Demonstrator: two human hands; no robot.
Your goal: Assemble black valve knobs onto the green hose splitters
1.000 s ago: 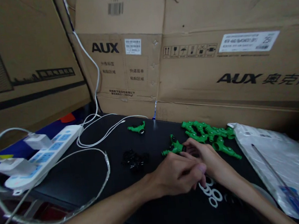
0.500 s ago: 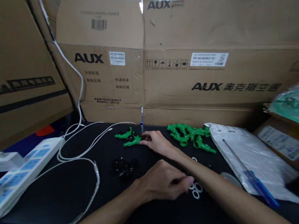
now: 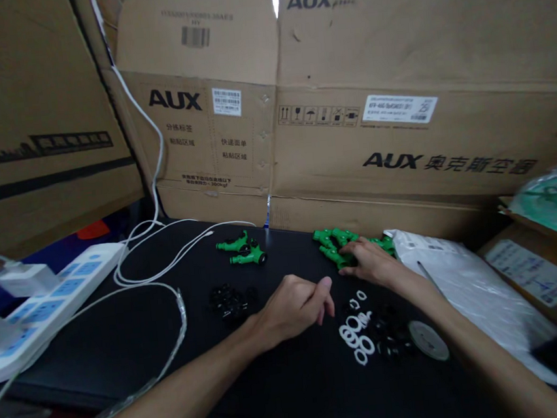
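Note:
My right hand [image 3: 370, 264] reaches into the pile of green plastic pipe fittings [image 3: 329, 250] at the back of the black table. Its thumb and fingers close round one fitting, mostly hidden beneath them. Over the middle of the table hovers my left hand [image 3: 298, 307], its fingers curled in; whatever they hold, if anything, is hidden. Two green fittings with black ends [image 3: 248, 256] lie apart at the back left. In front of them is a heap of small black parts [image 3: 228, 302]. White rings [image 3: 353, 340] and more black parts [image 3: 392, 339] lie between my forearms.
A clear round lid [image 3: 429, 340] sits by my right forearm. To the right are a white plastic bag [image 3: 468, 289] and a carton [image 3: 535, 269]. A power strip [image 3: 81, 284] and white cables [image 3: 176, 271] occupy the left. Cardboard panels [image 3: 325, 185] wall off the back.
My right hand has left the green fittings at the back left and moved right to the green pile. My left hand has shifted slightly left and up, uncovering white rings.

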